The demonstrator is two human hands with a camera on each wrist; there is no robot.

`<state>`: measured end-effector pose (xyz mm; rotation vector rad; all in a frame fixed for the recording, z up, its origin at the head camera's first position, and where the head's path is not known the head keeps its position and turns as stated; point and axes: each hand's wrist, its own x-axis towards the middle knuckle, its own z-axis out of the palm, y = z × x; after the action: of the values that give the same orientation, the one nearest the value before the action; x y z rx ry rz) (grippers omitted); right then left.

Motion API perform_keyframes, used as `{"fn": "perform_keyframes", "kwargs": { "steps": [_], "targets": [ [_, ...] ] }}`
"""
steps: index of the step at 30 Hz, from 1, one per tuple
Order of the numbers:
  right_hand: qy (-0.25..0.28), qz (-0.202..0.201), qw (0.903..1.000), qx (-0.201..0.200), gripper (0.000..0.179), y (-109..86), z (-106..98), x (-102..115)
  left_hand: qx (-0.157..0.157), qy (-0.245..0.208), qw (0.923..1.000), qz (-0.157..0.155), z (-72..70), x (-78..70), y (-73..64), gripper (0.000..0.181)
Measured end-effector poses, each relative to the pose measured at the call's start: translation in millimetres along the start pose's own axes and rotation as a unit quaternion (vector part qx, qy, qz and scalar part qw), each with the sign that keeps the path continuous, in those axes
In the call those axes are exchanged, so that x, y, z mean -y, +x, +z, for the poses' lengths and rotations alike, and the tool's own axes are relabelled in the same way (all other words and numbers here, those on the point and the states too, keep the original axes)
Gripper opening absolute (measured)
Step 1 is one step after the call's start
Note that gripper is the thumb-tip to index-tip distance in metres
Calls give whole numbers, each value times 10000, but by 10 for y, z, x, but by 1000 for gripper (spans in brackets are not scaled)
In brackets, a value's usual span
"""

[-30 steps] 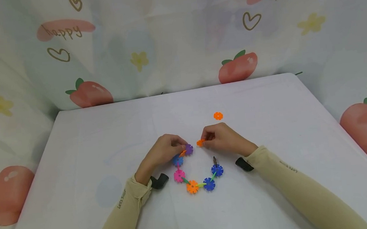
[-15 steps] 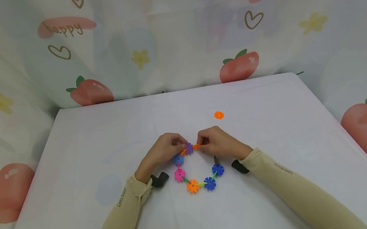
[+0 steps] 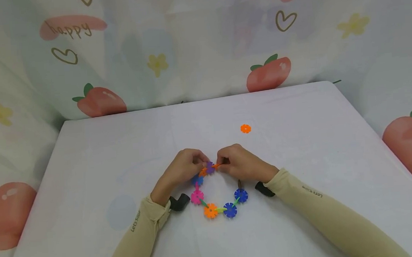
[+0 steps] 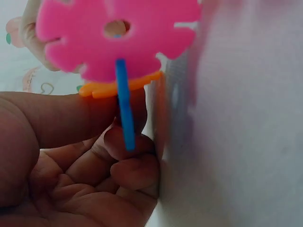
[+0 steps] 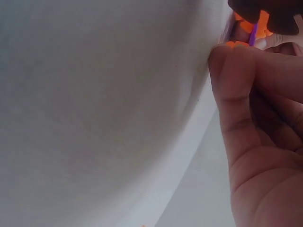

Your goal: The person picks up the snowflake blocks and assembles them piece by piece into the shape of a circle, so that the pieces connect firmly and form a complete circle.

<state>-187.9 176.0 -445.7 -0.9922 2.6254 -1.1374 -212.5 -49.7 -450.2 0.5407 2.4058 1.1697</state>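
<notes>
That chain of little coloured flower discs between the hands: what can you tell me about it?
The chain of flower discs looks like flat, notched plastic pieces slotted edge to edge, some lying flat and some on edge as links. It curves in an open U on the white table: pink, orange and two blue discs along the bottom, a purple one at the top left. The left hand pinches that upper end; the right hand pinches an orange piece against it.
</notes>
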Motion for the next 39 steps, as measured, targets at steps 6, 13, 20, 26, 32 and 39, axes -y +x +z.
{"fn": "perform_keyframes", "kwargs": {
  "steps": [6,13,20,26,32,39],
  "targets": [
    [-9,-85,10000,7,17,23,-13,-8,367,-284,9988,-126,-40,2,-29,19],
    [-27,149,9998,129,7,-36,-83,-70,699,-428,9966,10,-37,6,-42,16],
    [-40,1087,9940,126,6,-420,-336,26,595,-59,9979,-235,-43,-24,-63,10],
    [358,1390,9875,645,8,-719,-408,43,618,-59,9976,-291,-74,-2,-73,10],
    [683,1140,9876,833,7,-735,-344,38,685,-153,9975,-124,-81,18,-83,14],
    [411,778,9943,598,4,-603,-312,11,811,-267,9963,-56,-71,-4,-83,14]
  ]
}}
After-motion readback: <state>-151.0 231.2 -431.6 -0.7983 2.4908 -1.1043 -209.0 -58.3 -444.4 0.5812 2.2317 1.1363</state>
